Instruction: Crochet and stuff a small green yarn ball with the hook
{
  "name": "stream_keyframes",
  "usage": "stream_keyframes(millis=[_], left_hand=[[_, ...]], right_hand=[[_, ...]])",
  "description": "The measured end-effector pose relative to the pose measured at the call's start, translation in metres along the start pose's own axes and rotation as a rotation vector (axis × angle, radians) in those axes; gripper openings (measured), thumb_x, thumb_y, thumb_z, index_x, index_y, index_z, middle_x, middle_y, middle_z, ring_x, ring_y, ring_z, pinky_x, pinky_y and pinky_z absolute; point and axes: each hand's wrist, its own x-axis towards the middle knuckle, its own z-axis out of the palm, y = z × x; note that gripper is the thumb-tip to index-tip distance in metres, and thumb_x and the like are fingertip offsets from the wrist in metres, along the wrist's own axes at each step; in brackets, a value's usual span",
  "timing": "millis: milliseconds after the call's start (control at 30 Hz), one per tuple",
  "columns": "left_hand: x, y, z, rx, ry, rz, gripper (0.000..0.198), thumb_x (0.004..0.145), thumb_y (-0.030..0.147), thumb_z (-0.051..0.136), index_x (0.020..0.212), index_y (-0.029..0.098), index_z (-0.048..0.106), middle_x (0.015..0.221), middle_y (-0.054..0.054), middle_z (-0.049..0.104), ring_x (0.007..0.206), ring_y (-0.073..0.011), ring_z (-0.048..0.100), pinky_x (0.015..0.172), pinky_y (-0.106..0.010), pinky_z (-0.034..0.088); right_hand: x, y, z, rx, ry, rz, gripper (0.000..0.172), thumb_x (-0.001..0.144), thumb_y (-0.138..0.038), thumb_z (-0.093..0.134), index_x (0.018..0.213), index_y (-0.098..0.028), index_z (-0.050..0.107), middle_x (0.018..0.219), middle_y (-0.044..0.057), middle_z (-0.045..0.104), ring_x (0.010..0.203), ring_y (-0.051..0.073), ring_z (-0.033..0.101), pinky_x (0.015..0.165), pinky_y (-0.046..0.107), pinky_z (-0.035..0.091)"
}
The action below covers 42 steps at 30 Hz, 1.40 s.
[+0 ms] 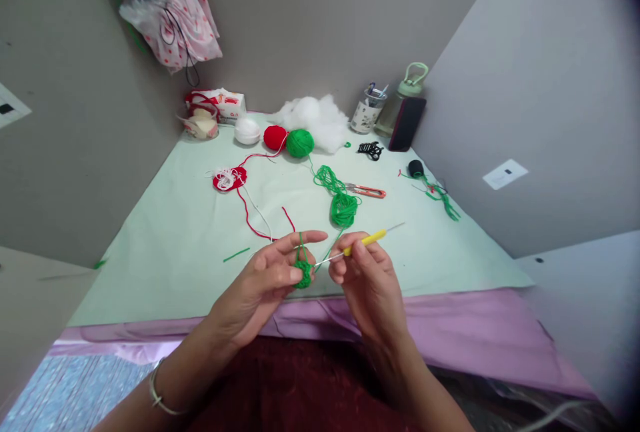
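Your left thumb and fingers clamp the small green crochet piece (303, 277), your left hand (257, 275) lying at its 9 o'clock. Your left index finger stretches out apart toward 3 o'clock, green yarn (301, 240) looped over it. From 3 o'clock, your right hand (370, 269) has thumb and fingers pinched together on the yellow handle of the crochet hook (373, 238); its metal shaft slants down to the edge of the piece, though you cannot tell whether the tip is inside a stitch.

Outward from the piece, the loose green skein (344, 210) lies at 1 o'clock on the pale green cloth (170, 232), the orange-handled snips (373, 192) just beyond it. A short green strand (236, 255) sits between 9 and 10. The red-and-white bundle (230, 179) is at 11. Farther back, the green ball (300, 144) stands at 12, beside the red ball (275, 138), white stuffing (320, 122) behind.
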Motion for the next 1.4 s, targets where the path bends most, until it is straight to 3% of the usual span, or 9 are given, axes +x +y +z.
stream_keyframes(millis=[233, 300, 400, 567, 667, 767, 967, 1167, 1400], left_hand=[[-0.002, -0.007, 0.005, 0.314, 0.162, 0.154, 0.047, 0.082, 0.029, 0.085, 0.128, 0.035, 0.075, 0.092, 0.000, 0.063, 0.091, -0.0153, 0.055, 0.092, -0.029, 0.043], [-0.002, -0.008, 0.004, 0.341, 0.192, 0.168, 0.043, 0.085, 0.033, 0.083, 0.128, 0.033, 0.075, 0.092, -0.001, 0.064, 0.090, -0.0155, 0.054, 0.089, -0.029, 0.043], [-0.001, -0.010, 0.004, 0.322, 0.240, 0.200, 0.045, 0.086, 0.034, 0.082, 0.130, 0.030, 0.074, 0.089, 0.000, 0.063, 0.086, -0.0147, 0.054, 0.087, -0.028, 0.044], [0.004, -0.012, 0.008, 0.075, 0.232, 0.109, 0.050, 0.080, 0.030, 0.087, 0.129, 0.026, 0.075, 0.090, 0.000, 0.067, 0.087, -0.0137, 0.058, 0.087, -0.026, 0.045], [0.007, -0.007, 0.006, -0.070, 0.182, -0.012, 0.044, 0.077, 0.031, 0.089, 0.119, 0.020, 0.080, 0.088, -0.003, 0.068, 0.085, -0.0133, 0.058, 0.085, -0.026, 0.045], [0.007, -0.004, 0.005, -0.008, 0.238, 0.098, 0.042, 0.076, 0.027, 0.089, 0.117, 0.023, 0.081, 0.084, 0.001, 0.064, 0.079, -0.0103, 0.053, 0.081, -0.023, 0.043], [0.005, -0.011, 0.013, 0.137, 0.223, 0.209, 0.050, 0.084, 0.025, 0.084, 0.132, 0.032, 0.072, 0.083, 0.004, 0.062, 0.081, -0.0104, 0.057, 0.085, -0.024, 0.045], [0.005, -0.010, 0.011, 0.145, 0.213, 0.173, 0.057, 0.082, 0.026, 0.085, 0.137, 0.030, 0.070, 0.083, 0.002, 0.062, 0.081, -0.0133, 0.058, 0.084, -0.027, 0.048], [0.002, -0.005, 0.006, 0.247, 0.120, 0.160, 0.051, 0.087, 0.029, 0.081, 0.137, 0.035, 0.069, 0.094, 0.001, 0.068, 0.092, -0.0152, 0.061, 0.093, -0.029, 0.048]], right_hand=[[-0.009, 0.010, -0.002, -0.450, -0.076, -0.418, 0.017, 0.100, -0.027, 0.065, 0.106, -0.030, 0.081, 0.098, 0.005, 0.077, 0.093, 0.018, 0.068, 0.079, 0.031, 0.056], [-0.010, 0.012, -0.003, -0.505, -0.084, -0.450, 0.022, 0.101, -0.022, 0.062, 0.112, -0.031, 0.080, 0.100, 0.005, 0.078, 0.089, 0.018, 0.069, 0.077, 0.032, 0.057], [-0.011, 0.014, -0.004, -0.609, -0.084, -0.492, 0.027, 0.100, -0.016, 0.062, 0.114, -0.033, 0.078, 0.098, 0.004, 0.077, 0.084, 0.017, 0.069, 0.072, 0.032, 0.057], [-0.011, 0.013, -0.010, -1.082, -0.154, -0.871, 0.041, 0.089, -0.007, 0.072, 0.121, -0.033, 0.078, 0.108, 0.008, 0.077, 0.097, 0.023, 0.072, 0.078, 0.036, 0.060], [-0.009, 0.012, -0.010, -0.896, -0.058, -0.782, 0.034, 0.094, -0.009, 0.066, 0.117, -0.031, 0.078, 0.097, 0.006, 0.077, 0.086, 0.021, 0.072, 0.072, 0.036, 0.059], [-0.005, 0.010, -0.004, -0.592, 0.048, -0.573, 0.019, 0.100, -0.018, 0.061, 0.104, -0.026, 0.078, 0.081, 0.003, 0.071, 0.069, 0.017, 0.065, 0.064, 0.033, 0.055], [-0.002, 0.016, 0.003, -0.592, 0.009, -0.514, 0.013, 0.098, -0.023, 0.067, 0.097, -0.027, 0.080, 0.088, 0.004, 0.072, 0.084, 0.018, 0.066, 0.072, 0.032, 0.054], [0.002, 0.016, -0.006, -0.396, -0.103, -0.296, 0.018, 0.097, -0.031, 0.069, 0.112, -0.028, 0.079, 0.089, 0.002, 0.071, 0.068, 0.013, 0.061, 0.061, 0.027, 0.052], [0.001, 0.006, -0.008, -0.592, -0.101, -0.448, 0.018, 0.097, -0.023, 0.069, 0.104, -0.031, 0.083, 0.097, 0.006, 0.076, 0.096, 0.021, 0.068, 0.080, 0.035, 0.055]])
